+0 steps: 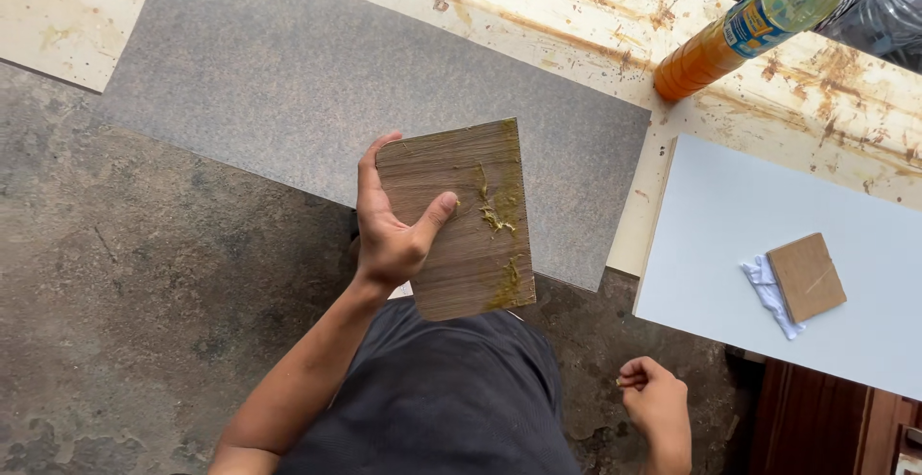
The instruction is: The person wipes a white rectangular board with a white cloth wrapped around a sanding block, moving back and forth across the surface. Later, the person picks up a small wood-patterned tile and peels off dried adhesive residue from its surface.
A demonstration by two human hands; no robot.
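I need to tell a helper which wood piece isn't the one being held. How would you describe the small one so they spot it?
Look at the white board on the right. The small wood square lies there on a crumpled white cloth. Unlike the wood-grain panel in the left hand, it is lighter and free of yellow glue.

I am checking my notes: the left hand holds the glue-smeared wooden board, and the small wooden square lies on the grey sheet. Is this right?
Not quite. In the head view, the small wooden square lies on the white panel, not the grey sheet. The left hand does hold the glue-smeared wooden board.
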